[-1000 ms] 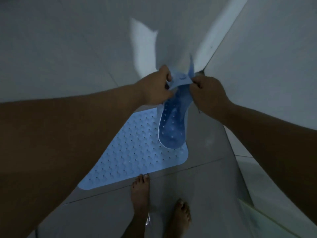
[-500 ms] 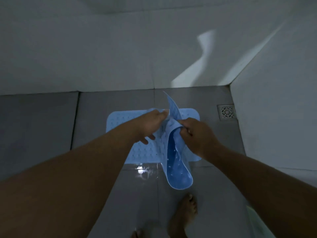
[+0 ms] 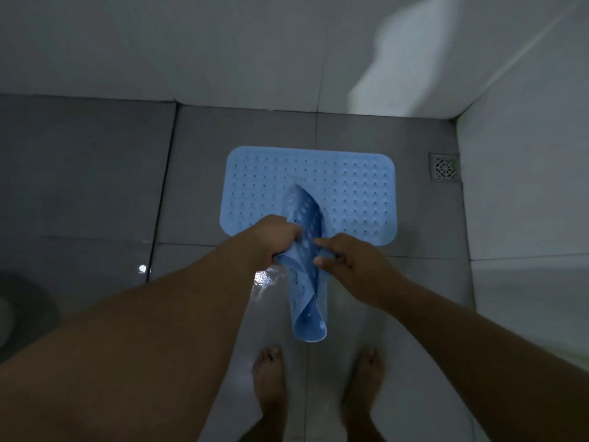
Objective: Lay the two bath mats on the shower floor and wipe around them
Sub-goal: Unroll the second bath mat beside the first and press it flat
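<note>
One light blue bath mat [image 3: 357, 189] with rows of holes lies flat on the grey shower floor [image 3: 223, 173], near the back wall. A second blue mat [image 3: 307, 295] is folded lengthwise and hangs in the air over the floor, its lower end above my feet. My left hand [image 3: 274, 237] grips its left edge. My right hand [image 3: 344, 260] pinches its right edge with thumb and fingers. The folded mat hides part of the flat mat's front edge.
A square metal floor drain [image 3: 445, 166] sits by the right wall. Pale tiled walls [image 3: 223, 49] close the back and right. Wet glints show on the floor tiles [image 3: 264, 277]. My bare feet [image 3: 271, 390] stand just in front. A dark round object [image 3: 22, 311] lies at the left edge.
My view has tipped down to the floor. Both hands have lowered the folded mat toward the tiles in front of the flat mat, still gripping its edges.
</note>
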